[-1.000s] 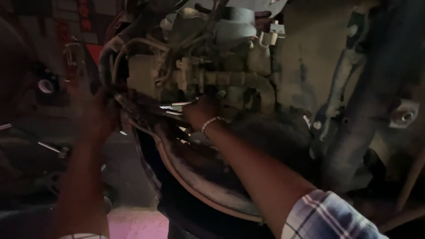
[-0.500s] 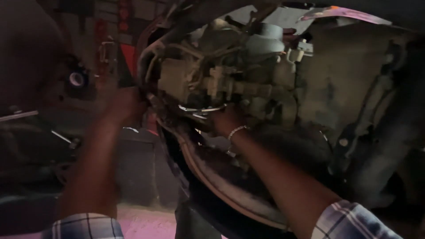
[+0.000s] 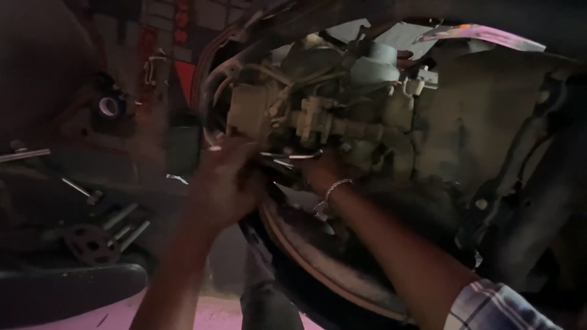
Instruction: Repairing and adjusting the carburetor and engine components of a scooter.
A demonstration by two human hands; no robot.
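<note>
Head view, looking down and forward into a dim vehicle bay.

Item 1: carburettor-like metal assembly [image 3: 330,122], pale and grimy, mounted in the body opening. Its long axis runs roughly left to right across the frame, with a round cap at the upper right. It lies directly above and just beyond both hands.

Item 2: thin bright metal tool [image 3: 290,156], lying nearly horizontal beneath the assembly and spanning the gap between the 2 hands. Whether it is a wrench or a clip cannot be told.

Item 3: left hand [image 3: 226,180], blurred, back toward the camera, fingers curled upward at the tool's left end. Grip not clear; cannot tell how far it is closed or whether it holds anything.

Item 4: right hand [image 3: 321,171], with a bracelet [image 3: 335,188] at the wrist, fingers tucked under the assembly by the tool's right end. The fingers are hidden, so its hold cannot be told. This hand is the nearer to the assembly, appearing to touch its underside; the forearm rises diagonally from the lower right, plaid sleeve [image 3: 507,305] at the corner.

Item 5: curved wheel-arch rim [image 3: 318,269], below both hands.

Item 6: loose sockets and rods [image 3: 116,223], well apart at the left.
</note>
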